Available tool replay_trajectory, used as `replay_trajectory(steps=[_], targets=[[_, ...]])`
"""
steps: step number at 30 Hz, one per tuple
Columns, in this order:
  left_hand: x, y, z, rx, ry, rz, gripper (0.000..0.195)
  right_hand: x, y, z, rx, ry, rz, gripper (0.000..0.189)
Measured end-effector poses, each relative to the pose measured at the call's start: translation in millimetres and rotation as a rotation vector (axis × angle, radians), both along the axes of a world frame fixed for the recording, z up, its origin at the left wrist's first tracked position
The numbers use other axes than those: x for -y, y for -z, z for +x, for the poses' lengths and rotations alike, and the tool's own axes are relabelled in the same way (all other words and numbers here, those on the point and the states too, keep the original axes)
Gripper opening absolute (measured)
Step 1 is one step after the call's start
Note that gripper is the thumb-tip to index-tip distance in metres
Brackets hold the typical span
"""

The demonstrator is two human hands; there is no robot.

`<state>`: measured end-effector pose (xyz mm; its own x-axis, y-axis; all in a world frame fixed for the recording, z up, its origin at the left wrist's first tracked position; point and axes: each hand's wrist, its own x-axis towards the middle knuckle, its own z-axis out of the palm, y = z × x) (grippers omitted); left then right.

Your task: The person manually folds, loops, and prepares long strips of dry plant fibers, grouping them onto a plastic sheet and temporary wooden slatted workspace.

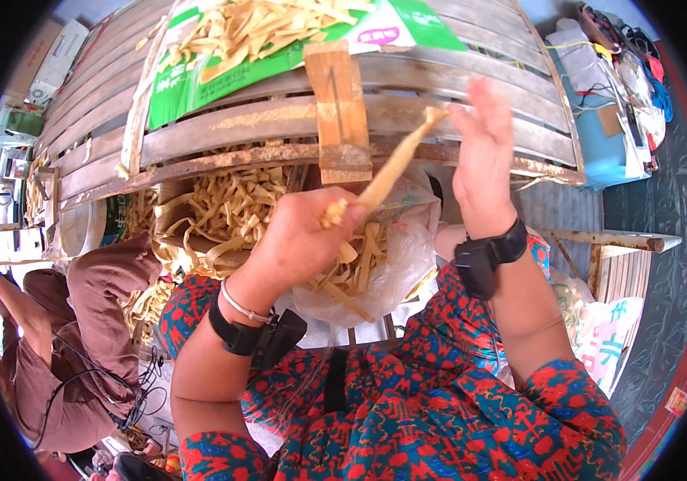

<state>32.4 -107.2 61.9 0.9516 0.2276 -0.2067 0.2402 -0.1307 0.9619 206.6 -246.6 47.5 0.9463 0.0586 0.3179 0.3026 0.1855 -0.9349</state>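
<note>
A pale tan flat strip, perhaps rawhide or a dried food (400, 162), stretches up and right from my left hand (313, 231), which is closed around its lower end. My right hand (486, 150) is raised at the strip's upper end, its fingers blurred; whether it grips the tip I cannot tell. Below my left hand, a clear plastic bag (406, 255) holds more strips (373, 249). Just above that hand, a wooden block (343, 120) with a slot stands at the edge of the slatted table (439, 108).
Curled strips fill a box (229, 198) under the table edge. More strips (265, 27) lie on a green printed sheet (181, 96). A person in brown (103, 300) sits at the left. A blue container (598, 144) with assorted items stands at the right, near a rusty metal frame (650, 242).
</note>
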Motion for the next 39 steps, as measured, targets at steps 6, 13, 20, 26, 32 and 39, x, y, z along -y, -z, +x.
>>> replay_trajectory(steps=[6, 13, 20, 26, 32, 39], targets=[[0, -20, -7, 0.146, -0.02, -0.027, 0.016, -4, -26, -51, 0.229, -0.849, -0.556, 0.01], [4, -13, -8, -0.237, 0.225, -0.041, 0.022, -10, -38, -52, 0.935, -0.672, -0.356, 0.028], [-2, -32, -17, 0.403, 0.412, -0.296, 0.028, -6, -24, -49, 0.584, -0.673, -0.537, 0.033], [-23, -20, -9, 0.565, 0.218, 0.739, 0.034, -5, 18, -63, -0.203, -1.352, -0.419, 0.022], [-14, -7, -8, 0.625, -0.101, 0.897, 0.023, -19, -7, -78, -0.812, -0.891, -0.166, 0.015], [-17, -9, -11, 0.24, 0.019, 0.667, 0.023, -10, -2, -70, 0.485, -0.764, -0.677, 0.022]])
